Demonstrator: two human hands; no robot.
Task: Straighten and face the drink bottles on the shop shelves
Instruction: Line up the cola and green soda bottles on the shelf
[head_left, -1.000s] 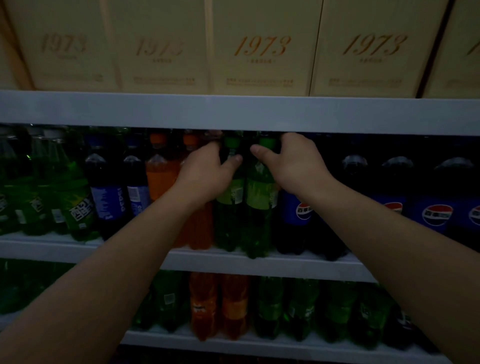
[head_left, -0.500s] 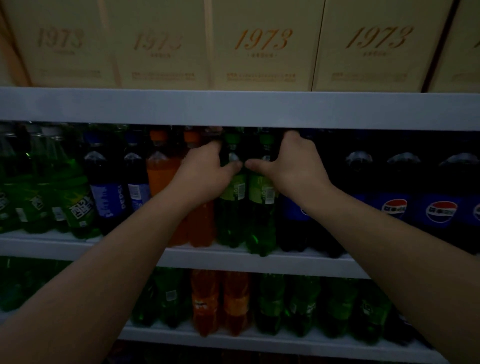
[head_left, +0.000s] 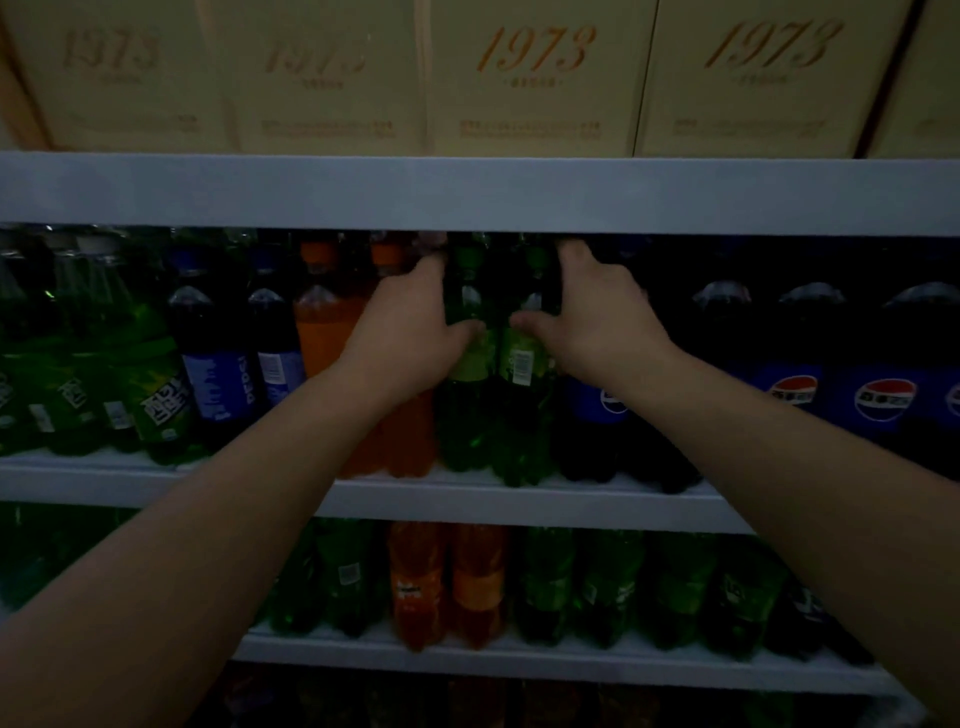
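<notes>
Above, top shelf: cream cartons (head_left: 535, 78) printed "1973" stood side by side.
Left hand (head_left: 410, 332): gripped the left green bottle (head_left: 460, 415) at its shoulder, fingers (head_left: 428, 270) curled round its far side, thumb on the front.
Right hand (head_left: 597, 322): gripped the right green bottle (head_left: 522, 431), thumb across the front, fingers (head_left: 574, 260) curled behind the neck, their tips lost in the dark.
Green pair: upright, touching each other, at the front of the middle shelf (head_left: 519, 501), between the orange soda bottles (head_left: 322, 332) and the dark Pepsi bottles (head_left: 883, 395).
Label: the right green bottle's barcode faced outward.
Far left: lime-green soda bottles (head_left: 156, 400) beside two blue-label Pepsi bottles (head_left: 218, 379).
Lower shelf (head_left: 519, 667): green bottles in a row, with two orange bottles (head_left: 447, 587) among them.
</notes>
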